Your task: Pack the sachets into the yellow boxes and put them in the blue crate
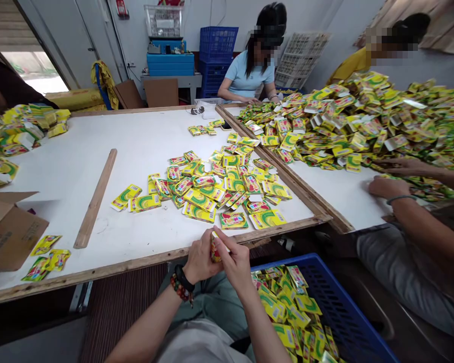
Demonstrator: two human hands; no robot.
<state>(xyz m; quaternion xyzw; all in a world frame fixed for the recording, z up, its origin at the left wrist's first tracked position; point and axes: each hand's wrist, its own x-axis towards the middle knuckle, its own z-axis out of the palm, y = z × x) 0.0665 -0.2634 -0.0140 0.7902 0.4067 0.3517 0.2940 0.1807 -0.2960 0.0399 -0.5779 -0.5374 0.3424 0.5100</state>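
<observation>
A small printed carton [215, 248] is held between my two hands at the table's front edge, its red and yellow face partly covered by fingers. My left hand [201, 256] wraps round it from the left, with a black band and beads on that wrist. From the right, my right hand [235, 258] pinches its upper part with thumb and fingers. Just beyond lies a loose heap of yellow-green cartons [211, 189] on the white table [143, 242]. Whether the held carton's flap is open I cannot tell.
A blue crate [317, 262] of cartons stands at my right. Wooden strips [96, 199] divide the table. A large carton pile [347, 116] covers the right table, where co-workers sit. At left are a cardboard box [13, 232] and several yellow packets [56, 259].
</observation>
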